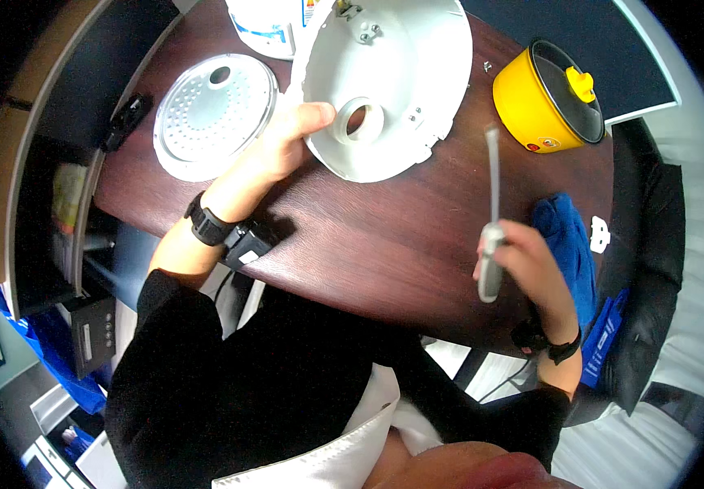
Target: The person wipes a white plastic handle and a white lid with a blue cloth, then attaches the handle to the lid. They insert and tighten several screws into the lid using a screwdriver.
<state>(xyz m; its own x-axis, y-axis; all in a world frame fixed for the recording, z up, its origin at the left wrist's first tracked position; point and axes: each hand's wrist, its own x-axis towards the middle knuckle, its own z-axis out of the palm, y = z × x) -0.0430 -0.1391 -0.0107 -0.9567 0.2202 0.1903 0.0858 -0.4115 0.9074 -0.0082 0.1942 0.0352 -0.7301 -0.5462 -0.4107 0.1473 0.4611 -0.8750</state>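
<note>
My left hand (293, 140) grips the lower left rim of a white bowl-shaped plastic shell (405, 73), its thumb on the inner side near a round collar with a hole. The shell is tilted, its hollow inside showing, with small screws or metal fittings in it. In my right hand (525, 259) is a screwdriver (490, 281) with a pale grey handle; its long shaft points away from me, slightly blurred, apart from the shell. Left of the shell lies a round, perforated metal disc (182, 134) with one larger hole.
A yellow pot (523, 106) with a dark lid stands at the far right, small screws (487, 66) beside it. Near my right forearm lie a blue cloth (562, 224) and a small white plastic part (600, 235). A white appliance part (266, 28) stands at the back.
</note>
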